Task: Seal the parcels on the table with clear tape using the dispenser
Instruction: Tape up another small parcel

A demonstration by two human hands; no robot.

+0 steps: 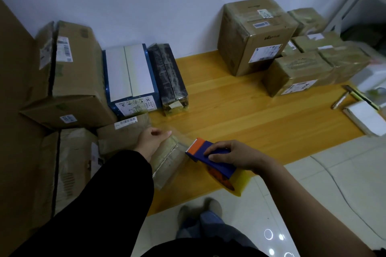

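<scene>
Head view: I am running clear tape over a small brown parcel [170,165] near the front edge of the table [250,110]. It is lying under my left hand [151,142] and just left of my right. My left fingers [166,133] are lying nearly straight across its top, pressing it down rather than gripping it. My right hand [236,155] is wrapping round the blue-and-orange tape dispenser [211,158], fingers curling over its frame, with the orange nose touching the parcel's right end. A film of tape [181,142] seems to be stretching from that nose towards my left fingertips, though blur is hiding its edges. Beyond my fingers a blue-and-white box [130,75] and a dark box [169,75] are standing side by side, and wrapped parcels [302,69] are piling up well off to the right. The risk, as I judge it, is that pulling the dispenser while my left hand is pressing too lightly would drag the parcel off the near edge. Slack tape could also wrinkle or catch my fingertips.
</scene>
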